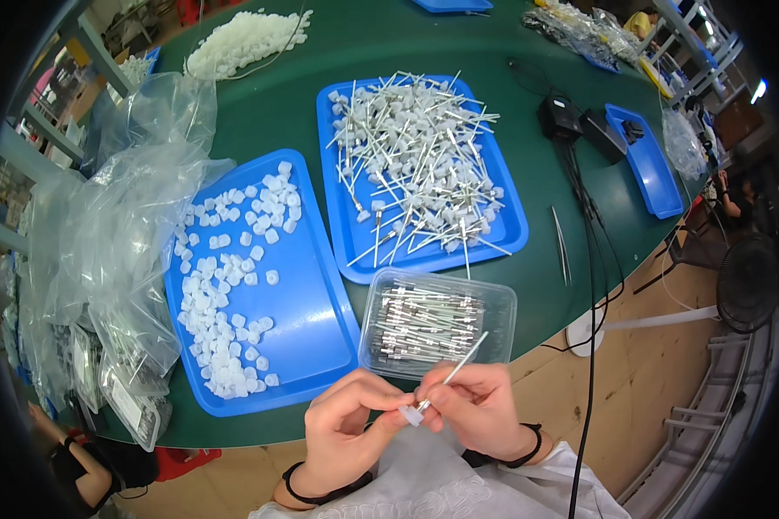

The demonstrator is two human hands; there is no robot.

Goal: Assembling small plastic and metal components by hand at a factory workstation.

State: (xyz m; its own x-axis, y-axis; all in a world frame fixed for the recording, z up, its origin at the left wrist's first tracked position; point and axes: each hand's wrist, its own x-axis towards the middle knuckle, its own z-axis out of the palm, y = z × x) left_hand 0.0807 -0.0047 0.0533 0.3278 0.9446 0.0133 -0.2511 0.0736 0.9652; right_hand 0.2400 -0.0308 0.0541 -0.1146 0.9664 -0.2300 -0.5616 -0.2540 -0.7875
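Note:
My left hand [346,428] pinches a small whitish plastic cap [411,415] between thumb and fingertips, low in front of me. Close beside it, my right hand [480,411] grips a thin metal rod [466,356], which slants up to the right. The rod's lower end meets the cap; how far it goes in is hidden by the fingers. Just beyond both hands stands a clear plastic box [504,333] filled with similar rods [424,320]. Loose white caps [203,307] lie in the left blue tray [307,346]. A second blue tray [515,229] holds a heap of capped rods [415,164].
Clear plastic bags [130,208] spread along the left side. A pile of white caps [247,43] sits at the far left. Tweezers [561,246], black cables [587,199], a black adapter [560,117] and a narrow blue tray [645,164] occupy the right. Another person's arm [86,471] shows lower left.

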